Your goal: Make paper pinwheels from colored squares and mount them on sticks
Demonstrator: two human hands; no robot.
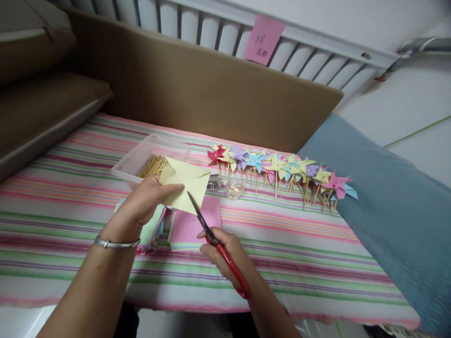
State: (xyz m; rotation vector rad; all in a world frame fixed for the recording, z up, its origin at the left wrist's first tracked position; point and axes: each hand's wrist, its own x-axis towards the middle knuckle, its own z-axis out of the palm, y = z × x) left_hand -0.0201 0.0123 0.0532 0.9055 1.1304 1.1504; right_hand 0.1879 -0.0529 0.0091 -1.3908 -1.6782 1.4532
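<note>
Home Room With a Craft Corner

This looks like a room in a home. A white radiator [169, 21] with a pipe [431, 45] lines the wall, thick brown cushions [42, 112] lie stacked at the left, and a striped cloth [70, 225] meets a blue cloth [394, 202]. Scissors [225, 256], yellow paper [188, 179] and pinwheels [277, 165] show handicraft.

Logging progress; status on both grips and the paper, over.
Left grip: pinching yellow paper square. Right grip: red-handled scissors, blades at paper's corner. No obstruction visible.
</note>
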